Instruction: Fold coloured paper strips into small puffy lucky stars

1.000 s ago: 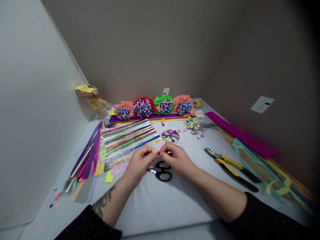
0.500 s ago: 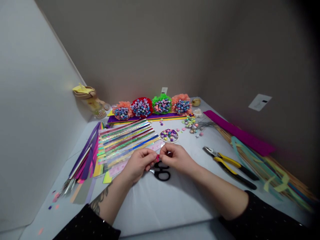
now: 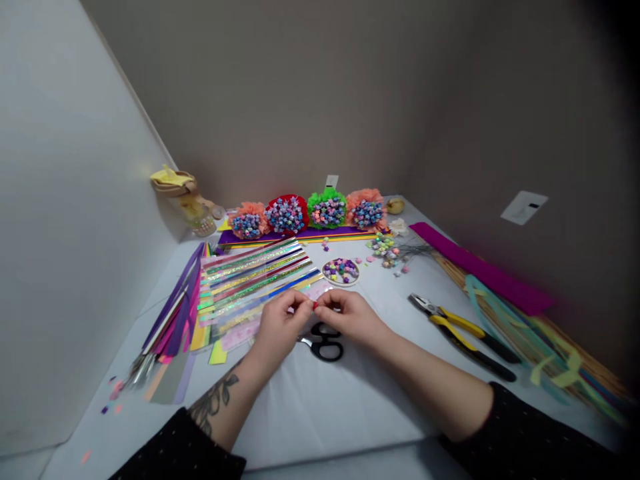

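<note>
Thumb and fingers of my left hand (image 3: 283, 321) are pinched together on a small red piece (image 3: 315, 305), too tiny to make out in detail. My right hand (image 3: 350, 316) closes on the same piece from the other side, so the fingertips of both hands nearly meet. Just beneath them, black-handled scissors (image 3: 326, 350) lie on the white table, their blades partly hidden by my left hand. Beyond my hands is a round dish (image 3: 341, 271) of small colourful stars. Striped shiny paper strips (image 3: 255, 277) lie beside my left hand.
Yellow-black pliers (image 3: 457, 327) lie at the right, near a magenta sheet (image 3: 480, 270) and thin sticks. Star bouquets (image 3: 286, 215) line the back. Paper strips (image 3: 175, 313) fan out at the left; a glass jar (image 3: 200, 223) leans behind. Loose stars on wires (image 3: 384, 245) lie beyond the dish.
My left hand has moved slightly up, and its fingers are more gathered at the red piece. Less pink or red shows between the fingertips. The whole view has shifted slightly.
</note>
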A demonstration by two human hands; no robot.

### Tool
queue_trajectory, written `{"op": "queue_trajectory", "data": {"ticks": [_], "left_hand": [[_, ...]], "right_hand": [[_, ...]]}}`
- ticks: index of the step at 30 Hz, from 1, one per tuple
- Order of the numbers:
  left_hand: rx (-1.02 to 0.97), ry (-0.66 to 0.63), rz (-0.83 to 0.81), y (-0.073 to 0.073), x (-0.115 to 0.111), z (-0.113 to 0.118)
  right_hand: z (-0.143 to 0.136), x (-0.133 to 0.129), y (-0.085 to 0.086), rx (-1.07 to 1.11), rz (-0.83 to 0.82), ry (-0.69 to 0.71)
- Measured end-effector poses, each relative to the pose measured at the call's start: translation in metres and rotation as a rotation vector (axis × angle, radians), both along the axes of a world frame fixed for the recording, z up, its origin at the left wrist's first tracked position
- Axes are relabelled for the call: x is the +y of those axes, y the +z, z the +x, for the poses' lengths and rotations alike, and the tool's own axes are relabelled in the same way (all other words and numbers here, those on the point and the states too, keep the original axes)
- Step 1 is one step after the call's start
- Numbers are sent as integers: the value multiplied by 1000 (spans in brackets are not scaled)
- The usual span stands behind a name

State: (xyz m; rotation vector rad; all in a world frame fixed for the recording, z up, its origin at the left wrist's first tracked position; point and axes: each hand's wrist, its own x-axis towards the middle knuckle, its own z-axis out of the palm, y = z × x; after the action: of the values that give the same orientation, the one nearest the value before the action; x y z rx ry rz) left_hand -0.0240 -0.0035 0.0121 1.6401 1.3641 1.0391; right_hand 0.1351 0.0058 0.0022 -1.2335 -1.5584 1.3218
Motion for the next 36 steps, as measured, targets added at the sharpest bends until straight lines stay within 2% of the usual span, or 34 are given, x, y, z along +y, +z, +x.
{"op": "queue_trajectory", "data": {"ticks": [4, 9, 14, 21, 23, 26, 29, 36], "left_hand": [[-55, -19, -17, -2, -1, 0], [-78, -55, 65, 3, -1, -2], [-70, -68, 146, 4, 1, -3], [-49, -100, 178, 5, 3, -6], [-57, -71, 121, 6, 3, -5], [-83, -19, -63, 7, 3, -3], [-136, -46, -223, 6, 2, 0], [-134, -77, -270, 6, 3, -1]], "right_hand": [[-2, -3, 2, 107, -52, -18], [1, -5, 6, 254, -166, 59], [2, -6, 6, 252, -168, 87], [2, -5, 5, 242, -158, 96], [2, -5, 5, 235, -142, 89], [3, -4, 6, 170, -76, 44], [2, -3, 5, 75, -5, -8], [6, 0, 3, -12, 41, 8]]}}
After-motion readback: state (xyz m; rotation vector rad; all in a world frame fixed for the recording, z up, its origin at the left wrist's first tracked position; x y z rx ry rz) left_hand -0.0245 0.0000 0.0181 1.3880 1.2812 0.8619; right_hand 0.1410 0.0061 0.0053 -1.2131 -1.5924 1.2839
